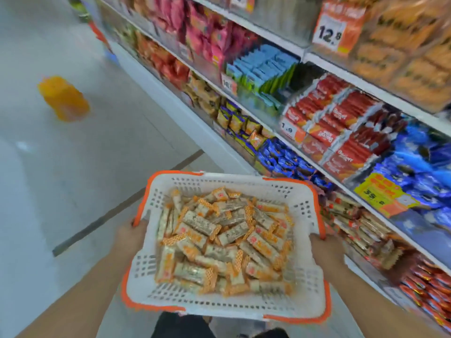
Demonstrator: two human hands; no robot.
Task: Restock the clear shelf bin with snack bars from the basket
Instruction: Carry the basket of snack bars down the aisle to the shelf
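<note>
A white perforated basket (302, 198) with an orange rim fills the lower centre of the frame, carried out in front of the person over a pale tiled floor (73, 167). It holds a loose heap of snack bars (227, 240) in orange-and-white wrappers, lying at all angles across its bottom. The left hand (130, 236) grips the basket's left side at the lower left of centre, its fingers wrapped over the orange rim with the fingertips just showing on the edge. The right hand (325, 250) holds the right side in the same way, fingers curled round the rim and mostly hidden behind the basket wall. Both bare forearms run in from the bottom corners of the frame. Along the right and upper part of the frame runs a set of white shelves (341, 69) packed with wrapped snacks: pink packs at the top, blue and green packs in the middle, red wafer packs (341, 132) to the right of centre, and dark blue packets (419, 167) at the far right. On a lower shelf, just right of the basket, lie bars (366, 230) in similar orange-and-white wrappers; whether they sit in a clear bin is too blurred to tell. Orange price tags hang on the shelf edges. At the upper left of the frame an orange object (64, 98) stands on the floor, well apart from the basket and blurred.
</note>
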